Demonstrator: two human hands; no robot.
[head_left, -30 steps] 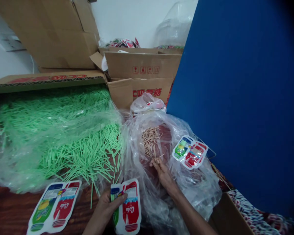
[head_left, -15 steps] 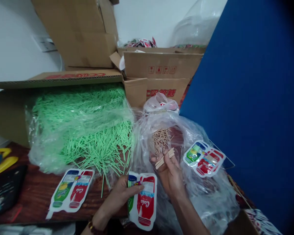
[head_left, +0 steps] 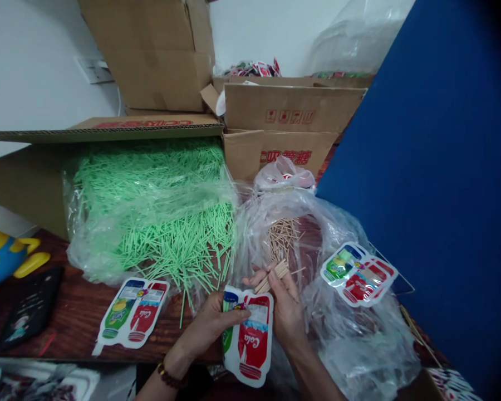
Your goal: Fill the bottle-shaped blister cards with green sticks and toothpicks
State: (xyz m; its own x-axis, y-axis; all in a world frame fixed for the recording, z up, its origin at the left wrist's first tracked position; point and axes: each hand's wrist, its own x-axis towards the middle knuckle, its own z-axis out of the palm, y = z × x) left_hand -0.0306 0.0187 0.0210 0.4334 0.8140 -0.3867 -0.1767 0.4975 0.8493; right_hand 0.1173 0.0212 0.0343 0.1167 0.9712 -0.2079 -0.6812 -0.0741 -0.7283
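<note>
My left hand (head_left: 206, 331) is closed on a bottle-shaped pouch (head_left: 254, 342) printed with a red cola bottle and a green bottle, its thumb across the front. Pale green straws show inside the pouch's upper left side. Close beside its top, my right hand (head_left: 287, 309) grips a small bundle of light brown sticks (head_left: 271, 277), with the thumb over them. Behind that hand lies a loose heap of similar brown sticks (head_left: 280, 236) on a clear plastic bag (head_left: 250, 223). Two matching pouches lie apart: one pouch (head_left: 136, 309) on the left, another pouch (head_left: 359, 273) on the plastic at right.
A big heap of green straws (head_left: 183, 239) spills from a plastic-lined cardboard box (head_left: 29, 184). More cartons (head_left: 296, 108) stand behind. A blue panel (head_left: 434, 167) bounds the right side. A black flat object (head_left: 31, 309) and a yellow-blue item (head_left: 4, 259) lie at far left.
My right hand has moved left and down with the brown sticks, closer to the pouch's top. My left hand keeps its hold. The whole view has shifted slightly.
</note>
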